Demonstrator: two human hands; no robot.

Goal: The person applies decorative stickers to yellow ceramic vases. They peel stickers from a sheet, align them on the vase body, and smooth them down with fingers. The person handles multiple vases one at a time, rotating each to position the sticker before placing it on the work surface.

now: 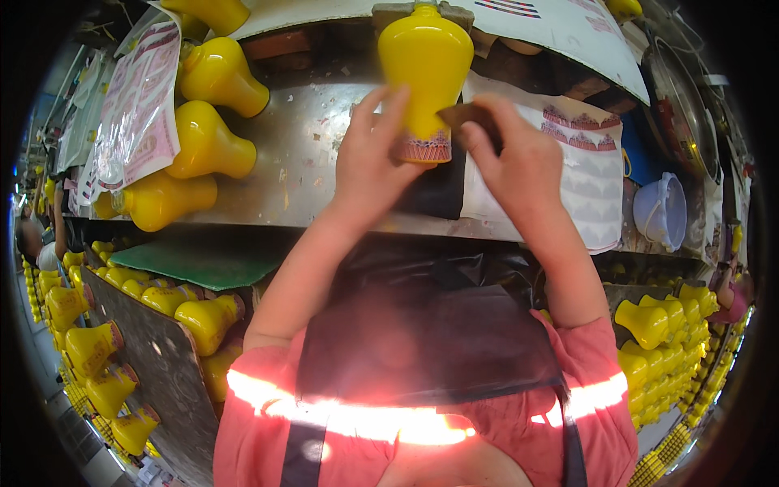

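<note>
A glossy yellow vase (422, 61) extends toward me from a holder (388, 18) at the table's far edge. Its narrow end carries a patterned pink and purple decal band (426, 148). My left hand (367, 154) grips the vase from the left, its fingers along the side and its thumb by the banded end; the fingers are slightly blurred. Between the thumb and fingers of my right hand (519, 150) is a thin brown scraper-like piece (461, 116), close to the vase's right side just above the band. Whether the piece touches the vase I cannot tell.
Several yellow vases (213, 140) lie at the table's left beside a printed decal sheet (138, 122). Another decal sheet (588, 162), partly used, lies under my right hand. A pale bucket (660, 211) stands at the right. More vases (649, 325) fill racks on both sides.
</note>
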